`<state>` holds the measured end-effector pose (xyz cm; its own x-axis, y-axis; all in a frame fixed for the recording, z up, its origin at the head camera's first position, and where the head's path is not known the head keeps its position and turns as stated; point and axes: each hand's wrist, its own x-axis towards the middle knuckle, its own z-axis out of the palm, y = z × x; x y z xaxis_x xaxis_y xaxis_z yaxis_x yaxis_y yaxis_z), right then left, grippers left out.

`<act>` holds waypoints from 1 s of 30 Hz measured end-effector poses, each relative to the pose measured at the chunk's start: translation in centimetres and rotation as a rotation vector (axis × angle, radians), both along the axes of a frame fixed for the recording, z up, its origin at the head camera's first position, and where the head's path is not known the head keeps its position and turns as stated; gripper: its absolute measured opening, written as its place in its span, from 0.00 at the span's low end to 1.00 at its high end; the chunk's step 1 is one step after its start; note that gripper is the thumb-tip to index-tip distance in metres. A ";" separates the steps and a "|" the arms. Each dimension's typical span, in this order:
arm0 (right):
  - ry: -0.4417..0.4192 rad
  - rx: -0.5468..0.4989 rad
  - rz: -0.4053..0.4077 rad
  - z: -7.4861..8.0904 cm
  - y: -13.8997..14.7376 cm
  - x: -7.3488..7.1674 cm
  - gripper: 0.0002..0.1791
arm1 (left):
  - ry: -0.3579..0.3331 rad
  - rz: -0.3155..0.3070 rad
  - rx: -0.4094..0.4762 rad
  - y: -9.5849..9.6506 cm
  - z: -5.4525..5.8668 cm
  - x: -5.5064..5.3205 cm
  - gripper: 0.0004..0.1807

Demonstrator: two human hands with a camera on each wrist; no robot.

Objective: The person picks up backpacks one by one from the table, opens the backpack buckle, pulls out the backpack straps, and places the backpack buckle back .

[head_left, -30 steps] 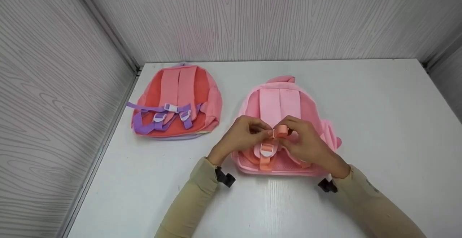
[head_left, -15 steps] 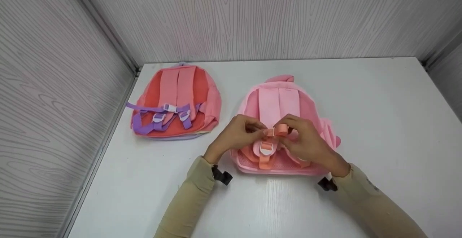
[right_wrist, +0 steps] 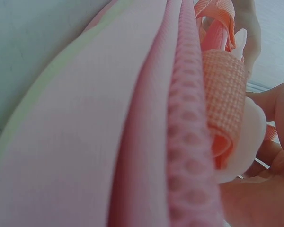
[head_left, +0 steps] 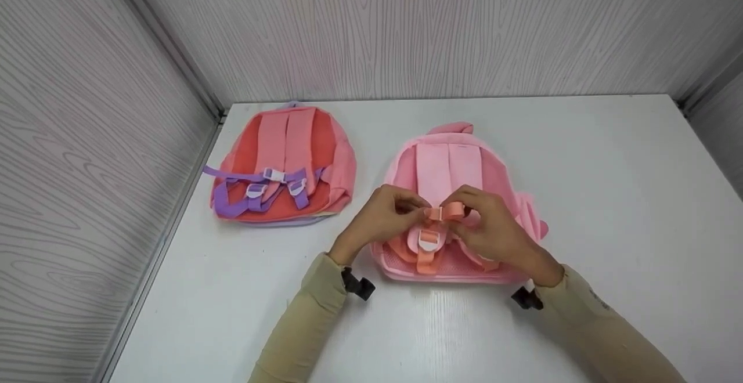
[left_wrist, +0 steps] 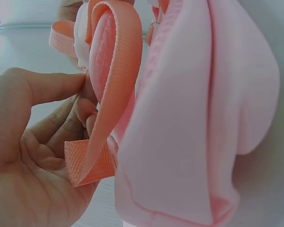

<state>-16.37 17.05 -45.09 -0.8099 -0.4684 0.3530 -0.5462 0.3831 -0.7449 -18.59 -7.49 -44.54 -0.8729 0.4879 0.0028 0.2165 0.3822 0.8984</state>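
Note:
A light pink backpack [head_left: 496, 181] lies with its shoulder straps facing up on the white table. Over its lower middle, a short orange webbing strap [head_left: 453, 210] passes through a slim buckle [head_left: 440, 214]. My left hand [head_left: 380, 215] pinches the webbing just left of that buckle between thumb and fingers. On the other side, my right hand [head_left: 490, 223] pinches the strap where it bends into a loop. Below them is a white adjuster [head_left: 429, 240] on an orange strap. In the left wrist view, orange webbing [left_wrist: 125, 61] loops past the left fingers [left_wrist: 57, 87].
A second backpack [head_left: 244, 139], coral pink with purple straps [head_left: 229, 206] and white buckles, lies to the left on the table [head_left: 609, 197]. Grey wood-grain panels [head_left: 464, 29] stand behind and at the sides.
My left fingers have slid slightly left, and a short piece of orange webbing now shows left of the buckle. The right hand has stayed nearly still, as have both backpacks.

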 end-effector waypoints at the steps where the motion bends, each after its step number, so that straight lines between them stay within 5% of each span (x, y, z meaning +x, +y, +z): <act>1: 0.002 -0.005 0.002 0.0 0.0 0.0 0.15 | 0.000 0.001 0.000 0.0 0.0 0.0 0.09; 30: -0.005 -0.005 0.003 -0.3 -0.2 0.1 0.14 | 0.003 0.019 0.022 1.0 0.0 0.6 0.08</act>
<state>-16.29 16.89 -45.37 -0.8102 -0.4691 0.3515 -0.5438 0.3775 -0.7495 -18.02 -6.49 -44.56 -0.8822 0.4707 0.0159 0.2118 0.3664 0.9060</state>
